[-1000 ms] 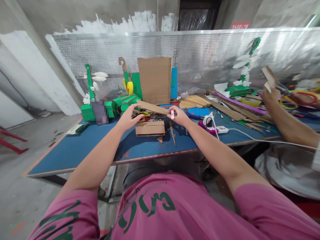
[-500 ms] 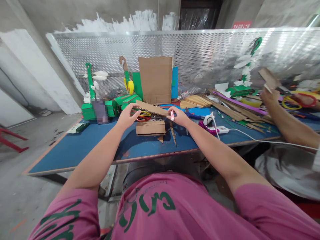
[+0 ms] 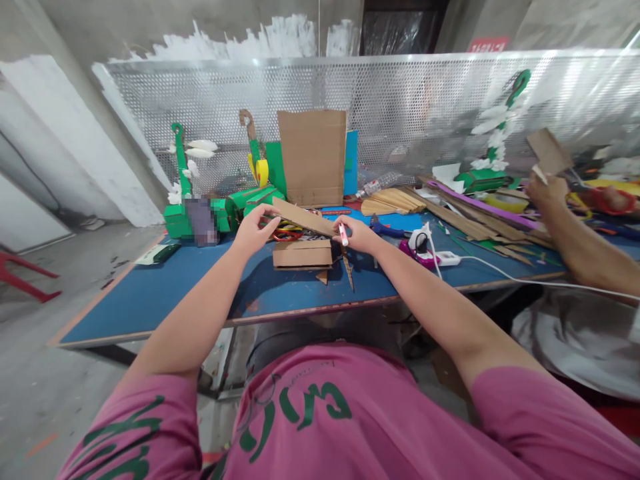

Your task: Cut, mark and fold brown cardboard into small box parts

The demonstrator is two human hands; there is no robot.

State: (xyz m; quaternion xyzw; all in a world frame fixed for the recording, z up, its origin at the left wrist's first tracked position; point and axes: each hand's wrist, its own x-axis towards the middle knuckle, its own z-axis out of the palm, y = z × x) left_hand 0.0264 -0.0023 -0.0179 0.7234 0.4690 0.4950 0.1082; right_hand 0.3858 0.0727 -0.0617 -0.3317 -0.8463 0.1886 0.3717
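A flat cardboard strip [image 3: 304,217] slants above the table, its left end higher than its right. My left hand [image 3: 254,230] is closed on the left end, thumb and fingers apart around its edge. At the other end my right hand [image 3: 359,236] pinches the strip, and a short white pen-like stick with red marks [image 3: 343,233] is tucked in the same fingers. Just below the strip, a small folded cardboard box [image 3: 303,255] rests on the blue table [image 3: 200,283]. Red-handled scissors [image 3: 287,235] lie partly hidden behind the strip.
A tall cardboard sheet [image 3: 313,157] stands behind my hands. Green cardboard models [image 3: 175,220] are at left. A power strip [image 3: 447,259] with a white cable lies at right, near cardboard strips [image 3: 460,217]. A co-worker's hand [image 3: 547,193] holds cardboard at far right.
My hands keep the strip in nearly the same place. The white stick in my right hand has tilted slightly. At right, the co-worker's cardboard and scissors have shifted.
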